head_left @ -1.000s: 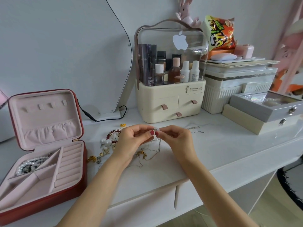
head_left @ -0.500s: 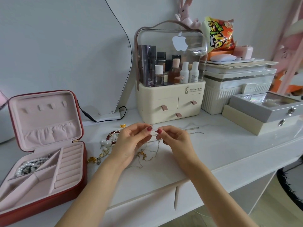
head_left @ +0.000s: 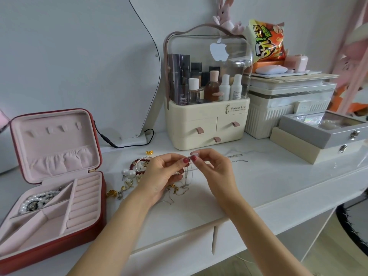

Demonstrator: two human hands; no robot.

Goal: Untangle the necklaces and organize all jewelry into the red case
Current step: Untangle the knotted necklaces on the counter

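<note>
Both hands' (head_left: 161, 176) pinch grip on chain (head_left: 187, 176)

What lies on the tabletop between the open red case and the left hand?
In the head view, loose jewelry: pearl pieces, a dark red bead bracelet, gold bits.

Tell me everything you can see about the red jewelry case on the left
The red case lies open at the white table's left end, near the front edge. Its shell looks like red leather, with a pale pink velvety lining. The lid stands upright, showing small tabs and a gathered pocket. The tray has angled compartments and ring rolls. A pearl strand fills the back left compartment; the others look empty. Neither hand touches it.
</note>
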